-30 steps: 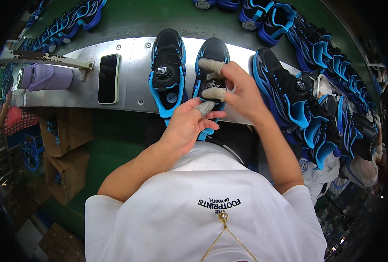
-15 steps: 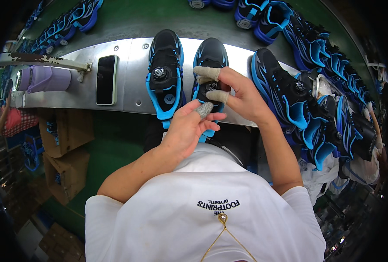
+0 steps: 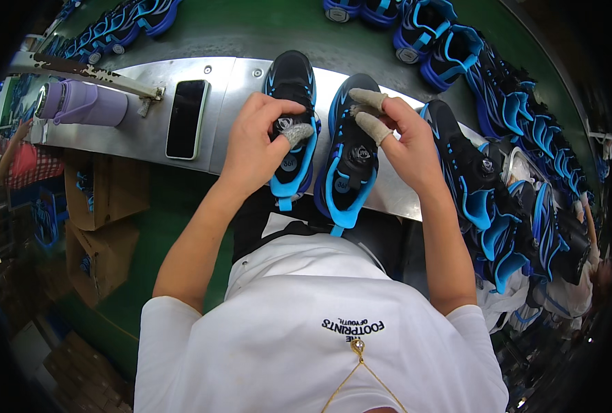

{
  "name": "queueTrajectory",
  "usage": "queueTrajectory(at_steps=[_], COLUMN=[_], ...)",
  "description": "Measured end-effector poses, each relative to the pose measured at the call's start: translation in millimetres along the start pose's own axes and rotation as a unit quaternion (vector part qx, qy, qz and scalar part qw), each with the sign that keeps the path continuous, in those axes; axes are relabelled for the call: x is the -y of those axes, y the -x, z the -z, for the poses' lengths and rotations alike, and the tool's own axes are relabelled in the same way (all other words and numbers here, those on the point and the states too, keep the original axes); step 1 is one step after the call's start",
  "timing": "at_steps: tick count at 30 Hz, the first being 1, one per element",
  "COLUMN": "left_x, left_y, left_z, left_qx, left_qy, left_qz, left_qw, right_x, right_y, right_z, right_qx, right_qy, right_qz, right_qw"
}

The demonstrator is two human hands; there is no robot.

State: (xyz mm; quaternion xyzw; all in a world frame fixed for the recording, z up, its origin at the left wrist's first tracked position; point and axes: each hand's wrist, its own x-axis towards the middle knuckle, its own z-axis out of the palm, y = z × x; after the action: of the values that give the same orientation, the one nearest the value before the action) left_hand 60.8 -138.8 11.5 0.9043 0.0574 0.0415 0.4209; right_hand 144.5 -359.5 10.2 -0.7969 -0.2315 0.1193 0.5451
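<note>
Two black sneakers with bright blue linings and round dials stand side by side before me, toes pointing away. My left hand (image 3: 256, 141) is closed at the dial of the left sneaker (image 3: 296, 76), its covered thumb beside the dial and its forefinger bent over the upper. At the right sneaker (image 3: 344, 182), my right hand (image 3: 410, 141) has its thumb and forefinger, both in beige finger covers, bent on the upper above the dial (image 3: 359, 154). Its fingertips partly hide the lacing there. Round stickers lie inside both sneakers.
More sneakers (image 3: 457, 165) crowd the right end of the metal bench (image 3: 154, 141), with rows on the green surface (image 3: 251, 27) beyond. Left on the bench are a phone (image 3: 186, 118), a purple bottle (image 3: 89, 103) and a worn metal bar (image 3: 92, 72). Cardboard boxes (image 3: 106, 196) stand below.
My left hand has moved from the right sneaker to the left sneaker's dial. My right hand's fingertips have shifted from around the right dial to the upper above it. The view has shifted slightly.
</note>
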Motion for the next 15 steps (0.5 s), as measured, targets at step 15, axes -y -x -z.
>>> queueTrajectory(at_steps=[15], left_x=[16.4], left_y=[-1.6], left_z=[16.3], left_qx=[0.043], left_qy=[0.114], left_qz=[-0.067], left_qw=[0.990], right_x=[-22.9], right_y=[-70.5], right_z=[-24.2], right_qx=[0.086], right_qy=[0.026], right_qz=[0.006], right_qw=[0.996])
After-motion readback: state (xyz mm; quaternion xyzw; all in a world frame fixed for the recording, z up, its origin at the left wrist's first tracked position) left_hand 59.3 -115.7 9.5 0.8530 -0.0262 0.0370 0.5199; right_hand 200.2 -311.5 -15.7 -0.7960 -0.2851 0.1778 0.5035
